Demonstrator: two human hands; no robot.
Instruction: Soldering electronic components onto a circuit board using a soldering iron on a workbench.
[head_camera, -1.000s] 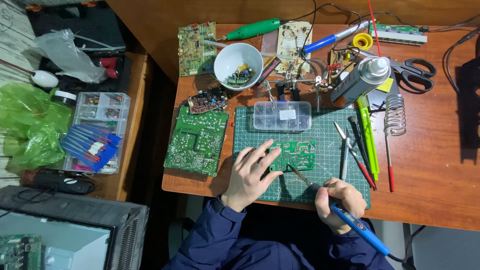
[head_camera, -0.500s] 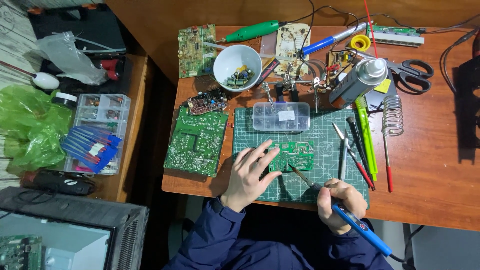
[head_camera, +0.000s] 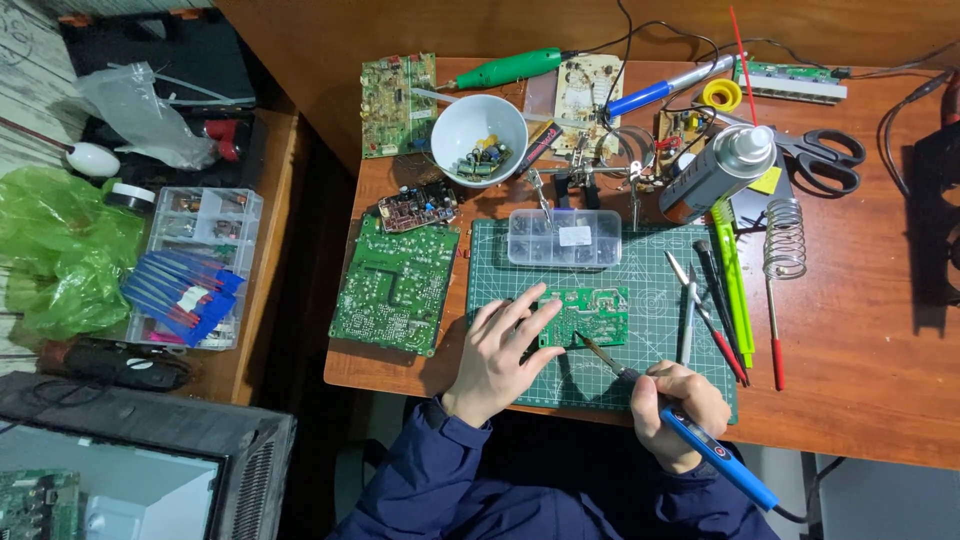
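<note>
The fingers (head_camera: 668, 385) of the right hand (head_camera: 678, 410) are curled together around the blue handle of a soldering iron (head_camera: 680, 425), clamped on it like a pen. The iron's long axis runs diagonally: its handle trails down and to the right past the tabletop edge, and its metal tip points up and to the left, ending at the lower edge of a small green circuit board (head_camera: 587, 314). Whether the tip touches the board cannot be told.

The left hand (head_camera: 497, 355) lies flat with its fingers (head_camera: 522, 310) spread apart, their tips resting on the left end of that small board, pressing it onto a green cutting mat (head_camera: 650, 280). The board lies flat near the mat's middle, its long side running left to right.

Just above the board on the mat sits a clear plastic parts box (head_camera: 563, 238). To the right, tweezers and pens (head_camera: 715, 300) lie roughly lengthwise up and down, beside a coiled wire iron stand (head_camera: 785, 238). Left of the mat lies a larger green circuit board (head_camera: 393, 285). Farther back stand a white bowl (head_camera: 478, 125) holding small components, a spray can (head_camera: 715, 172) lying tilted, and black-handled scissors (head_camera: 825, 155) on the wooden tabletop (head_camera: 860, 350).
</note>
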